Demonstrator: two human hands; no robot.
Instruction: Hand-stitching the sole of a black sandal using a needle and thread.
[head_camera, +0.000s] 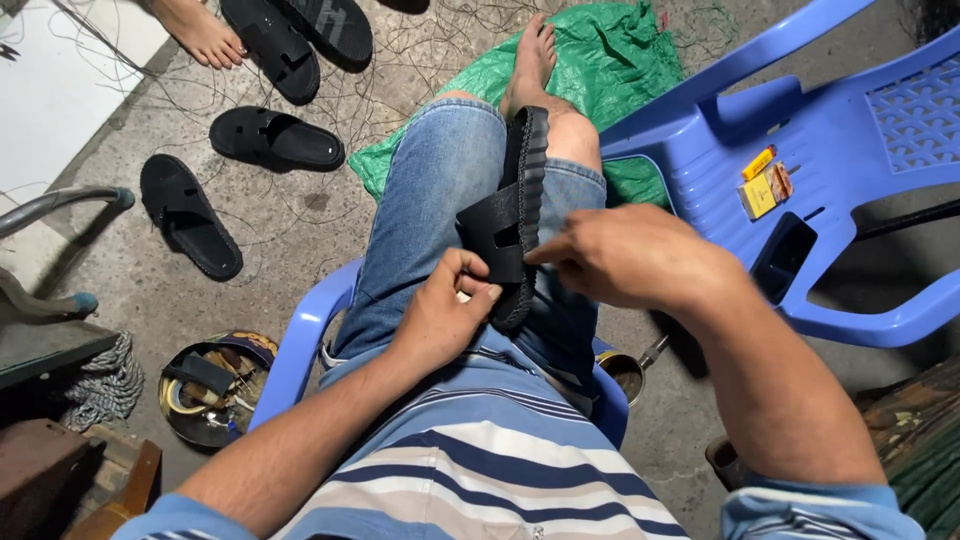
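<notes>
Both hands work on a black sandal stood on edge upon the thigh.

The left hand (445, 305) pinches the strap (497, 235); the right hand (625, 262) closes fingertips on the black sandal (527, 180). Best to keep the sole pressed firm against the jeans (430, 190).

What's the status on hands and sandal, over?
Left hand pinching the strap of the black sandal. Right hand fingertips on the strap edge. Sandal on edge between the knees. Nothing in the way.
</notes>
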